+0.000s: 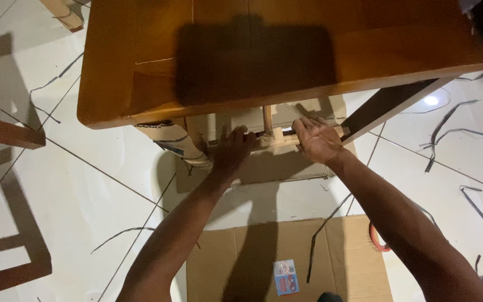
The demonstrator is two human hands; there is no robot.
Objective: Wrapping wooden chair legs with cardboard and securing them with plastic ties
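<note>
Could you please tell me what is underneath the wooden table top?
Under the wooden table top, both hands, left hand and right hand, reach a pale wooden crosspiece beside cardboard wrapping. The top hides everything further back.
</note>
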